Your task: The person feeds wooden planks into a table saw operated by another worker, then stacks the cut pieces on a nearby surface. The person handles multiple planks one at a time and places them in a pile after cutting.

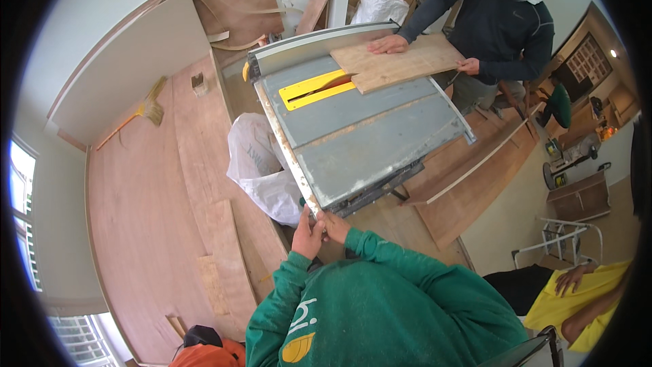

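A grey table saw point(380, 139) with a yellow blade insert point(302, 92) fills the middle of the head view. Both my hands meet at its near left corner, at the end of the pale front rail point(286, 153). My left hand point(308, 238) has its fingers closed there; my right hand point(334, 226) is curled beside it, and what they grip is too small to make out. Across the saw, a co-worker point(502, 34) in a dark top has both hands on a plywood board point(401, 61) lying over the blade area, against the fence point(299, 51).
A white sack point(251, 156) sits left of the saw. A broom point(149, 107) lies on plywood sheets point(136, 217) at left. At right are a long board point(468, 190), power tools point(570, 153), a metal ladder point(570, 238) and a crouching worker point(558, 105). People in yellow point(591, 302) and orange point(204, 353) are nearby.
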The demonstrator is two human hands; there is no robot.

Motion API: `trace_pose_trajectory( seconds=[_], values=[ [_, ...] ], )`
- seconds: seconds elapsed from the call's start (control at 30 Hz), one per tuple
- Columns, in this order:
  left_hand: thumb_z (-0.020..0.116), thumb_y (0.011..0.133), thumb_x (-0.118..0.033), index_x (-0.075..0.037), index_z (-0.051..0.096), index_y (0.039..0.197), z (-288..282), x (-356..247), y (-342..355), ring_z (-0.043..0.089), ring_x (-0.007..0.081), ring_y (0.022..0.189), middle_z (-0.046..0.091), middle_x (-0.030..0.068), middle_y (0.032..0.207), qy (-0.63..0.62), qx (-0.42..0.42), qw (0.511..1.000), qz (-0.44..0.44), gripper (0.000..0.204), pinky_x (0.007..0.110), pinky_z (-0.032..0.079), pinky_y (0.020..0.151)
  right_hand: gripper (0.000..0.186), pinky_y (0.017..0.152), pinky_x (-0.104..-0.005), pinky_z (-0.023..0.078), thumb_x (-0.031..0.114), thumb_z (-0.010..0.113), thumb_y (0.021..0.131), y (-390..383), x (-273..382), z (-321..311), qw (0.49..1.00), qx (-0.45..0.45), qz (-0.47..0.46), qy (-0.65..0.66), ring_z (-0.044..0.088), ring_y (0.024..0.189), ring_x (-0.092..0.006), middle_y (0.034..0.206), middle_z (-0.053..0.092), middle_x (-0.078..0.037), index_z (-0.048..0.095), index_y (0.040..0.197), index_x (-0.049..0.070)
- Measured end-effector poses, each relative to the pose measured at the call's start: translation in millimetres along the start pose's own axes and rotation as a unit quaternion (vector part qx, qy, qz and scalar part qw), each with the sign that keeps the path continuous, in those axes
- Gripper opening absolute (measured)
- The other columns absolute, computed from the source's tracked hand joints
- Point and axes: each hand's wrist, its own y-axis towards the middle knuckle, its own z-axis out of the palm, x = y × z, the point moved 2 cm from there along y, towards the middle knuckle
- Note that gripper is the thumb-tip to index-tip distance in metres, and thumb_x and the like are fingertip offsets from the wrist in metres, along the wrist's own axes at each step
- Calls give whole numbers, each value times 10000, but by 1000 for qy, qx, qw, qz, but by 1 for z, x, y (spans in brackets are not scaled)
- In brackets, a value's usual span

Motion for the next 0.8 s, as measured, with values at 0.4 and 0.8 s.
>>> trace_pose_trajectory(
  seconds=[0.4,0.8],
  values=[
    [568,860,-64,24,192,1420,-4,-4,-3,589,137,737,593,98,867,-39,35,999,-11,681,271,488,664,705,502,-247,482,602,318,917,1,1,-2,999,32,13,41,577,631,-154,841,579,-107,477,1109,-57],
    [628,817,-121,10,175,1427,-2,-4,-5,559,154,664,572,72,769,52,30,998,18,771,287,476,638,797,602,-249,490,646,347,885,-4,5,-11,986,135,44,86,549,832,-143,1077,535,-112,323,1340,-8]
  ],
)
